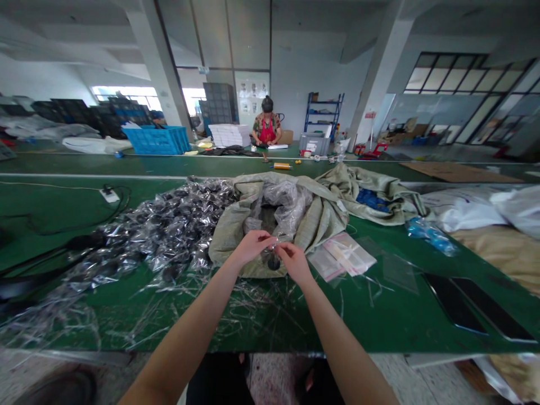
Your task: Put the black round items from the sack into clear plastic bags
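Note:
My left hand (256,245) and my right hand (292,260) meet in front of an open woven sack (228,233). Both are closed, pinching the top of a small clear plastic bag (276,247) between the fingertips. A dark round piece (274,262) hangs in the bag's lower end. Clear plastic wrapping (289,202) fills the mouth of the sack. To the left lies a big heap of dark round pieces in clear bags (177,219). Flat clear bags (343,256) lie stacked right of my right hand.
Thin plastic strips (236,306) litter the green table (358,326) near its front edge. Two phones (455,304) lie at the right. A second sack (379,191) holds blue items. Across the table a person (266,126) works, near a blue crate (158,140).

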`<action>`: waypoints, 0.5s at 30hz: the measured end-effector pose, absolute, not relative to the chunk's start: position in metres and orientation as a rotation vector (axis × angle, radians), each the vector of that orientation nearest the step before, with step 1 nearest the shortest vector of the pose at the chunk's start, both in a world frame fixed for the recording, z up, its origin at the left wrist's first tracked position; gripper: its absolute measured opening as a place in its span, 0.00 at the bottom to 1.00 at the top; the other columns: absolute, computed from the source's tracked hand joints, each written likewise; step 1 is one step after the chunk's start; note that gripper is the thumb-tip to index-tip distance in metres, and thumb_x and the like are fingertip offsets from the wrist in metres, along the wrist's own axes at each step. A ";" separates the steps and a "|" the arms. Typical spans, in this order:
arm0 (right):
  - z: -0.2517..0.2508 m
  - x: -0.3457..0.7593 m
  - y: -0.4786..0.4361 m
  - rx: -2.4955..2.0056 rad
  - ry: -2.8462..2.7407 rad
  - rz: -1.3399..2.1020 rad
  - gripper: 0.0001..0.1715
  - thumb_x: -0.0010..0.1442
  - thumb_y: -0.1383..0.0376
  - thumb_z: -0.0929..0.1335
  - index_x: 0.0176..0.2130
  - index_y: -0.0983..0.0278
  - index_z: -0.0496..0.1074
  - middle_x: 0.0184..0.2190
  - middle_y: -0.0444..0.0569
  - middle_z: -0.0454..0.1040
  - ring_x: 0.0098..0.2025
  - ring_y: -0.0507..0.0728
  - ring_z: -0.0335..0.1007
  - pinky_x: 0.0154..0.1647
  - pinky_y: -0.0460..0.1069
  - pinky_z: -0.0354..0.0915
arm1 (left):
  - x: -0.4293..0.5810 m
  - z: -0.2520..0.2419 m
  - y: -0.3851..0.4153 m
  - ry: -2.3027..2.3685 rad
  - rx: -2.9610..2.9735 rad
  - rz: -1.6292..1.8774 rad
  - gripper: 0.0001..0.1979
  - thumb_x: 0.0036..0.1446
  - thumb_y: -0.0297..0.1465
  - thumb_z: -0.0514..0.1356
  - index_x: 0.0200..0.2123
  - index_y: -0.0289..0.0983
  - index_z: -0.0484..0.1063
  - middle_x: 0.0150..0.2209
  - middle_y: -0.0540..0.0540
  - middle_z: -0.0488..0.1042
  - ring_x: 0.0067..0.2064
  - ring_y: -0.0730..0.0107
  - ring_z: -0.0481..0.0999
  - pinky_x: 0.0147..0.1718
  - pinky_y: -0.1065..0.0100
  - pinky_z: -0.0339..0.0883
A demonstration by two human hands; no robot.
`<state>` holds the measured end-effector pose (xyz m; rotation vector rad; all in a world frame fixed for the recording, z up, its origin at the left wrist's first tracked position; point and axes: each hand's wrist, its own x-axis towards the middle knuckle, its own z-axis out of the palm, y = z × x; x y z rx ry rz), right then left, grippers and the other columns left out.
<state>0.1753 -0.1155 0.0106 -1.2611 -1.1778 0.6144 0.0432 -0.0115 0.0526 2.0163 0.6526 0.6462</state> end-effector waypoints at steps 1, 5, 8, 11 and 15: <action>0.011 0.175 -0.115 -1.251 -1.158 0.630 0.13 0.58 0.58 0.66 0.33 0.64 0.76 0.29 0.46 0.76 0.32 0.54 0.70 0.38 0.48 0.66 | 0.042 0.052 -0.010 0.648 2.011 0.641 0.18 0.55 0.43 0.58 0.26 0.33 0.74 0.25 0.47 0.76 0.29 0.69 0.72 0.33 0.70 0.64; 0.007 0.177 -0.112 -1.221 -1.112 0.664 0.14 0.57 0.57 0.66 0.30 0.64 0.74 0.26 0.45 0.74 0.30 0.53 0.69 0.36 0.48 0.66 | 0.040 0.046 -0.008 0.636 2.028 0.625 0.17 0.57 0.41 0.57 0.27 0.33 0.74 0.26 0.47 0.77 0.30 0.69 0.73 0.34 0.69 0.65; 0.002 0.178 -0.109 -1.265 -1.118 0.653 0.13 0.58 0.57 0.66 0.32 0.64 0.74 0.27 0.46 0.74 0.30 0.54 0.70 0.36 0.48 0.66 | 0.039 0.041 -0.013 0.683 2.227 0.848 0.12 0.58 0.37 0.58 0.32 0.34 0.75 0.31 0.46 0.77 0.33 0.68 0.74 0.37 0.67 0.66; 0.001 0.178 -0.108 -1.336 -1.173 0.597 0.12 0.60 0.58 0.64 0.34 0.63 0.73 0.28 0.46 0.74 0.31 0.54 0.70 0.36 0.48 0.66 | 0.038 0.041 -0.024 0.687 2.574 1.151 0.07 0.59 0.32 0.58 0.35 0.37 0.75 0.36 0.45 0.77 0.41 0.65 0.74 0.45 0.62 0.63; 0.004 0.179 -0.109 -1.395 -1.327 0.436 0.11 0.62 0.63 0.62 0.36 0.63 0.72 0.30 0.47 0.73 0.33 0.55 0.69 0.37 0.49 0.65 | 0.036 0.046 -0.034 0.585 2.882 1.178 0.08 0.60 0.30 0.57 0.36 0.40 0.77 0.37 0.46 0.78 0.41 0.65 0.72 0.48 0.58 0.60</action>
